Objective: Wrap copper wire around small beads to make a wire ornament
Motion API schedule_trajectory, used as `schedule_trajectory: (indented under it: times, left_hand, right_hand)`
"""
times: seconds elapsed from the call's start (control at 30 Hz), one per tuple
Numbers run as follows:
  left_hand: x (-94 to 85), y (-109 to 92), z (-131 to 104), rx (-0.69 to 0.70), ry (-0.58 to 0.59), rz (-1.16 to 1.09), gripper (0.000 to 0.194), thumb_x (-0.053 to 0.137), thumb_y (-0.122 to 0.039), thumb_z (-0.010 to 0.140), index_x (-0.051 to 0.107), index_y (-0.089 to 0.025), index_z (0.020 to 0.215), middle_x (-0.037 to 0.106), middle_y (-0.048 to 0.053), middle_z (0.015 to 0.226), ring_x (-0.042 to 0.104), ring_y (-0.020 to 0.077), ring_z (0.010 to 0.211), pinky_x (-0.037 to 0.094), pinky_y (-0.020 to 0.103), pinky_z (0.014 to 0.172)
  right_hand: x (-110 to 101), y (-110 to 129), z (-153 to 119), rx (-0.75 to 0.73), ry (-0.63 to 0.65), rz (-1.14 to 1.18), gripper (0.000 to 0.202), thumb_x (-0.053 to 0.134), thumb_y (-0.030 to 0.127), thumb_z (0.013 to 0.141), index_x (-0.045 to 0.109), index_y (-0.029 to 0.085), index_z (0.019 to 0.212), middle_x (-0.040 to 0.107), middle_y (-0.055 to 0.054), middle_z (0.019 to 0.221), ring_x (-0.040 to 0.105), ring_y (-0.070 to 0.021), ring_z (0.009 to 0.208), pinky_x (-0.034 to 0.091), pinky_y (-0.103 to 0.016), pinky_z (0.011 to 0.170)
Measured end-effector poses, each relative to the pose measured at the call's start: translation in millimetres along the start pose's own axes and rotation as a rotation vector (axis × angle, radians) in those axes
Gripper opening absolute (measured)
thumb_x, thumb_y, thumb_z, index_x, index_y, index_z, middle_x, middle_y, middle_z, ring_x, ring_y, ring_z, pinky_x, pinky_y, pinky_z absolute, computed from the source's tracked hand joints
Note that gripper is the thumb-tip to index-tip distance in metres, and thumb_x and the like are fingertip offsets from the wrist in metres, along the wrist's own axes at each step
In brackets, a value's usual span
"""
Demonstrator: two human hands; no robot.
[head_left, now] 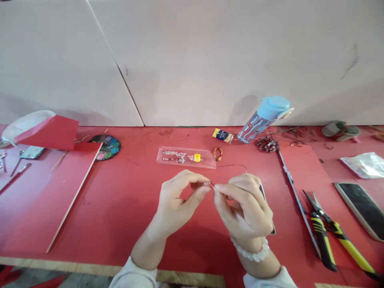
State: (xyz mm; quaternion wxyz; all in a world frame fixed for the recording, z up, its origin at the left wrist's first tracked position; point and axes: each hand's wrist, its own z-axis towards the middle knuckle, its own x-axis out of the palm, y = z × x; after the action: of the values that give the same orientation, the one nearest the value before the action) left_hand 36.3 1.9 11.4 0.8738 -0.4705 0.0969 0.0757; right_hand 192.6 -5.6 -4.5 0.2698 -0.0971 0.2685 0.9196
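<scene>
Between thumb and forefinger, my left hand (181,200) pinches small pale beads (206,183) on a thin dark cord. Close beside it, my right hand (246,204) grips the same cord (232,165) in a pinch; part of it loops out behind the fingers over the red surface. A beaded bracelet (253,255) circles my right wrist. Just beyond both hands lies a clear tray (166,161) holding rows of small beads (174,154) and a yellow cap (197,158). A braided ring (218,153) rests at the tray's right end. Under my right hand, a dark flat object is mostly hidden.
A blue-lidded bottle (261,120) stands at the back beside a small yellow-and-blue packet (222,135). Yellow-black shears (327,228), a phone (363,210) and a plastic bag (364,165) lie right. Leftward are a raised red board (69,200) and a round dark dish (109,148).
</scene>
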Motion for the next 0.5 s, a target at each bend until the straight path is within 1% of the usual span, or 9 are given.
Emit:
schedule_trajectory:
  times: [0.17, 0.37, 0.5]
  left_hand:
    - [2.1, 2, -1, 0.093, -0.082, 0.094, 0.009, 0.072, -0.012, 0.090, 0.075, -0.020, 0.094, 0.077, 0.002, 0.078, 0.070, 0.0125, 0.067, 0.058, 0.021, 0.061]
    - [5.6, 0, -6, 0.112, -0.107, 0.171, 0.012, 0.070, -0.010, 0.091, 0.074, -0.020, 0.098, 0.077, 0.001, 0.079, 0.069, 0.0116, 0.067, 0.057, 0.021, 0.060]
    - [6.5, -1, -7, 0.096, -0.106, 0.187, 0.012, 0.068, -0.013, 0.094, 0.075, -0.020, 0.100, 0.075, 0.000, 0.076, 0.068, 0.0107, 0.064, 0.057, 0.020, 0.058]
  right_hand:
    - [-2, 4, 0, 0.012, 0.076, -0.017, 0.022, 0.065, 0.002, 0.088, 0.069, 0.020, 0.100, 0.055, 0.002, 0.068, 0.054, -0.0145, 0.061, 0.044, -0.033, 0.062]
    - [-4, 15, -5, 0.039, 0.109, -0.032, 0.024, 0.065, -0.001, 0.087, 0.069, 0.016, 0.104, 0.055, 0.001, 0.068, 0.050, -0.0148, 0.063, 0.043, -0.032, 0.061]
    - [-3, 17, -4, 0.083, 0.120, -0.005, 0.023, 0.063, 0.001, 0.089, 0.068, 0.019, 0.103, 0.053, 0.003, 0.064, 0.047, -0.0135, 0.057, 0.042, -0.031, 0.057]
